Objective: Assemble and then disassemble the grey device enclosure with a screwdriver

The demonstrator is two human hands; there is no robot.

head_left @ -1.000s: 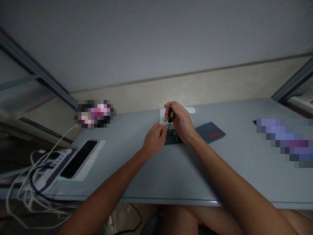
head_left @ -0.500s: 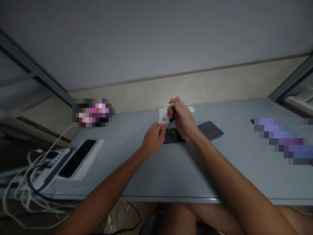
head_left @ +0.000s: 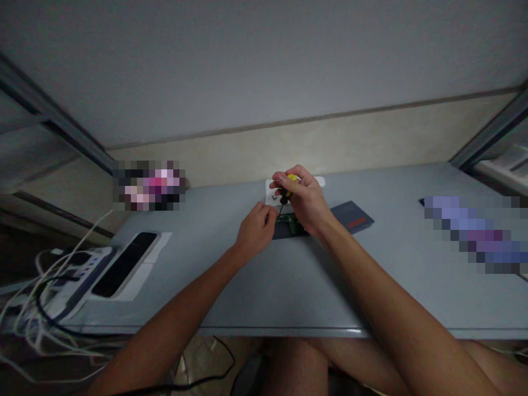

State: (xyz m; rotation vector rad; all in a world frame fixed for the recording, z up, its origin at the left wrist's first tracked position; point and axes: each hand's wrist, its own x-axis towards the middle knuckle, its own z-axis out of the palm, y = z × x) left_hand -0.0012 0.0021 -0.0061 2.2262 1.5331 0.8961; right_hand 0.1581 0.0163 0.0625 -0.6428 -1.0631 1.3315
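Note:
My right hand (head_left: 306, 202) is closed around a small screwdriver (head_left: 287, 188) with a yellow and black handle, its tip pointing down onto a green circuit board (head_left: 289, 221). The board lies on a dark mat (head_left: 284, 232) near the far middle of the grey table (head_left: 289, 280). My left hand (head_left: 254, 231) sits just left of the board with its fingers curled, pinching the board's left edge.
A white pad (head_left: 272, 192) lies behind the board by the wall. A dark blue booklet (head_left: 351, 215) with a red label lies to the right. At the left edge are a phone (head_left: 126, 263) on white paper, a power strip (head_left: 78, 275) and tangled cables (head_left: 28, 324).
My right hand has turned on the screwdriver, so the yellow top of the handle shows again. The view has shifted slightly; the left hand stays by the board.

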